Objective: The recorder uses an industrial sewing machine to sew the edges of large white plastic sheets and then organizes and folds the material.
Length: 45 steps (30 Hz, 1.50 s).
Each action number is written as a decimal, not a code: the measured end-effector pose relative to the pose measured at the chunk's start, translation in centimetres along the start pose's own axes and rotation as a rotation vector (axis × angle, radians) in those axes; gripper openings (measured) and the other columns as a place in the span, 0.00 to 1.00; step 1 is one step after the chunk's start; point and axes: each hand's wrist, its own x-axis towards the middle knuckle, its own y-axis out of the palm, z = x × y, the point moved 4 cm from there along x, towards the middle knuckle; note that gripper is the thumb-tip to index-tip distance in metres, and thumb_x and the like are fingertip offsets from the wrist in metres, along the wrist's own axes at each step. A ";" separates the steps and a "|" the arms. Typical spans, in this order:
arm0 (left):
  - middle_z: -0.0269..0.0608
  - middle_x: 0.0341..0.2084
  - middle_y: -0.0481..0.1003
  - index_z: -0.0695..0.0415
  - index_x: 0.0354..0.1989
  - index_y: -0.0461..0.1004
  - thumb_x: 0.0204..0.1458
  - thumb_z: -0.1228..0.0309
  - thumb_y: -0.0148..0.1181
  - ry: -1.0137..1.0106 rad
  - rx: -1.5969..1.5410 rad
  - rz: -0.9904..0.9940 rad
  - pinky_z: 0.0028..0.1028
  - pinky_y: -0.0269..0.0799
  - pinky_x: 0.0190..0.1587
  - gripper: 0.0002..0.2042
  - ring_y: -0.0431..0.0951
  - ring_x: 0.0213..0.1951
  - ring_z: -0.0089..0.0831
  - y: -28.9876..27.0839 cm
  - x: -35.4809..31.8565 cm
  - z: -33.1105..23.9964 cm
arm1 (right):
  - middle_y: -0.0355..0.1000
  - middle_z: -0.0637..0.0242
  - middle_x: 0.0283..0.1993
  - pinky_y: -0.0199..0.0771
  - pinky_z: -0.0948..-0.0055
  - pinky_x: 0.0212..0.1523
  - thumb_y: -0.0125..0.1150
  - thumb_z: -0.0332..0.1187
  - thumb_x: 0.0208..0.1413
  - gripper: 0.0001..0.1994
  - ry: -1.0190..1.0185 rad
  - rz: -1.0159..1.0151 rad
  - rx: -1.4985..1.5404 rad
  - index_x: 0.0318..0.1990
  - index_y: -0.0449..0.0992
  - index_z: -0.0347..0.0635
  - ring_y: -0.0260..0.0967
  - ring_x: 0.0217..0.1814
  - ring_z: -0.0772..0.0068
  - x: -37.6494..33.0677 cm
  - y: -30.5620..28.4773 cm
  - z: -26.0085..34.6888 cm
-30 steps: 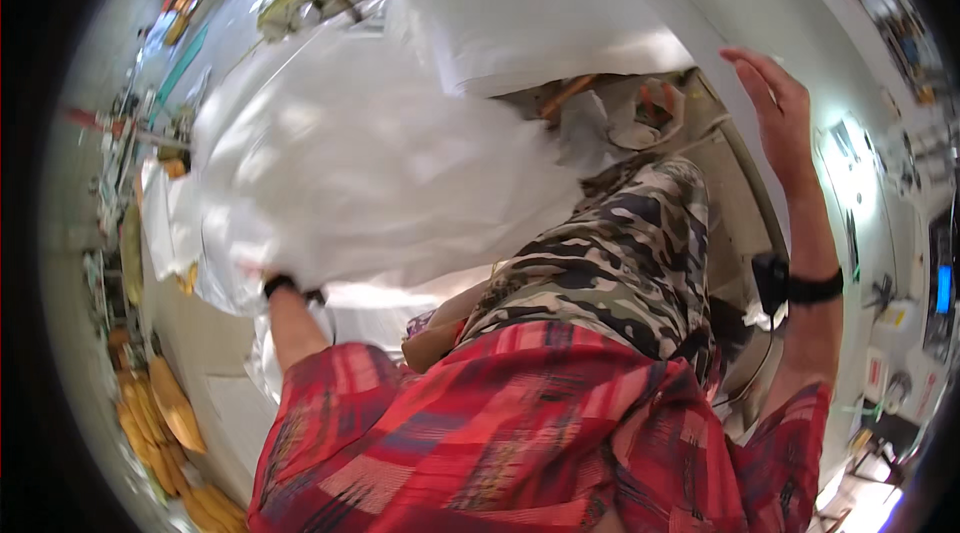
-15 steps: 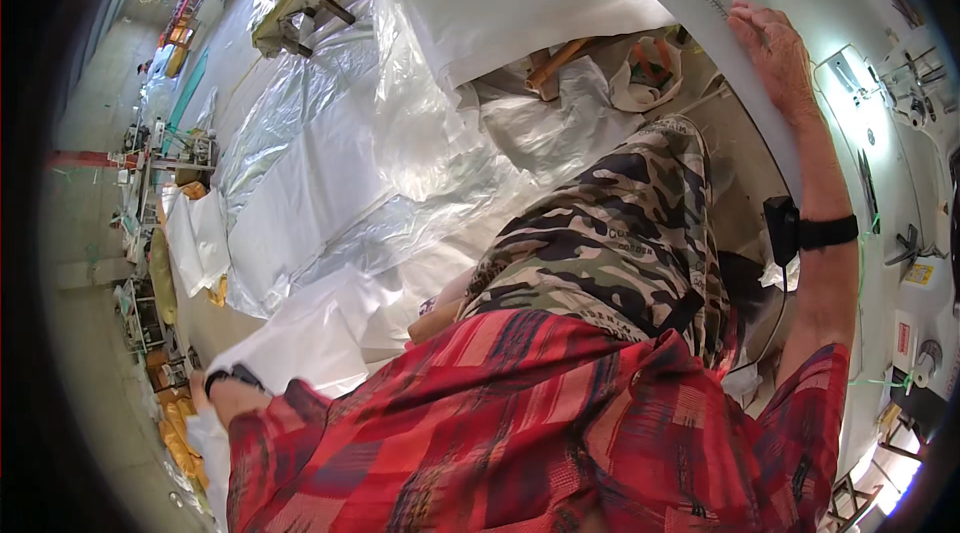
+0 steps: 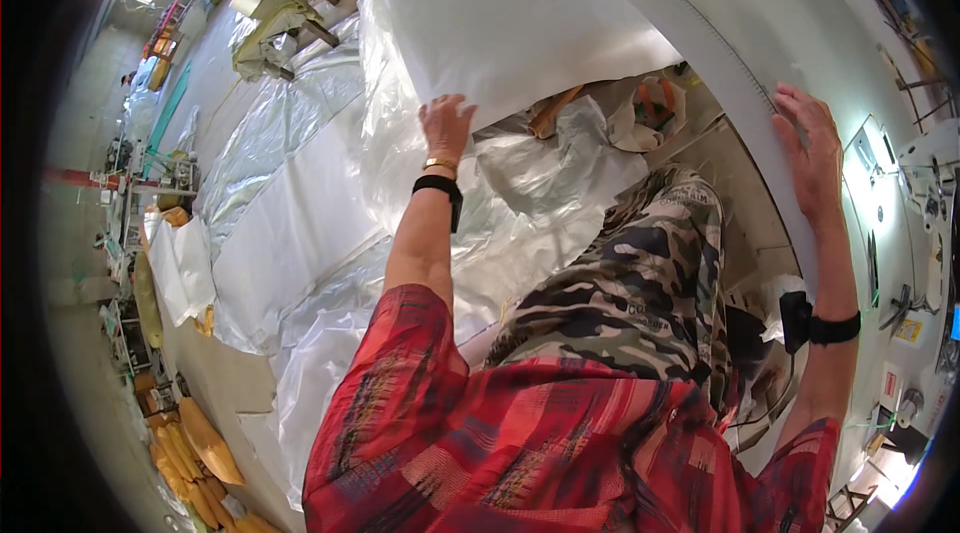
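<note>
Just beyond the spread, empty left hand (image 3: 447, 133), had the white sheet (image 3: 520, 23), seemingly at a reaching step, with the right hand (image 3: 812, 143) uncurled at the counter (image 3: 740, 13), and probably needed a light edge pinch.

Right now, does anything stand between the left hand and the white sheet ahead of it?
Nothing visible does: the left hand overlaps the lower-left corner of the white sheet in this view. The clear film shows beside and behind the hand, not in front. Whether hand and sheet touch is unclear.
</note>
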 end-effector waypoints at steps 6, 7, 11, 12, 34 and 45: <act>0.39 0.43 0.75 0.54 0.39 0.78 0.46 0.65 0.68 0.246 0.058 0.163 0.40 0.65 0.54 0.13 0.73 0.50 0.39 0.9 3.1 -5.8 | 0.72 0.61 0.57 0.64 0.64 0.62 0.57 0.35 0.61 0.14 0.055 0.046 -0.012 0.50 0.75 0.38 0.66 0.60 0.59 -0.1 -0.3 0.7; 0.39 0.42 0.75 0.55 0.38 0.78 0.45 0.67 0.68 0.239 0.069 0.220 0.39 0.66 0.52 0.12 0.73 0.49 0.39 1.5 3.5 -5.5 | 0.72 0.61 0.57 0.64 0.63 0.62 0.57 0.34 0.61 0.13 0.061 0.050 -0.023 0.50 0.75 0.38 0.66 0.60 0.58 0.0 -0.4 0.8; 0.40 0.38 0.75 0.57 0.34 0.77 0.47 0.68 0.65 0.358 0.117 0.242 0.39 0.69 0.49 0.08 0.73 0.48 0.40 2.5 4.1 -4.9 | 0.71 0.61 0.57 0.64 0.64 0.62 0.57 0.31 0.60 0.13 0.080 0.044 0.054 0.50 0.75 0.37 0.66 0.60 0.58 0.1 -0.6 1.1; 0.40 0.38 0.75 0.57 0.34 0.77 0.47 0.68 0.65 0.364 0.112 0.256 0.39 0.69 0.49 0.08 0.73 0.48 0.40 2.5 4.2 -4.8 | 0.72 0.60 0.57 0.64 0.64 0.62 0.57 0.30 0.60 0.13 0.072 0.047 0.038 0.51 0.75 0.37 0.66 0.60 0.58 0.1 -0.6 1.2; 0.44 0.38 0.75 0.56 0.33 0.75 0.50 0.69 0.58 0.342 0.018 0.350 0.42 0.73 0.45 0.05 0.75 0.46 0.45 2.9 6.7 -5.8 | 0.72 0.62 0.56 0.65 0.65 0.62 0.54 0.31 0.62 0.12 0.069 0.028 0.011 0.51 0.75 0.39 0.67 0.59 0.61 -0.1 -0.5 0.8; 0.47 0.35 0.78 0.59 0.31 0.78 0.48 0.74 0.55 0.509 0.203 0.315 0.41 0.76 0.42 0.06 0.79 0.40 0.46 3.9 6.7 -6.9 | 0.73 0.62 0.55 0.66 0.65 0.60 0.55 0.30 0.61 0.12 0.052 0.004 0.027 0.50 0.75 0.38 0.68 0.58 0.61 -0.2 -0.6 0.8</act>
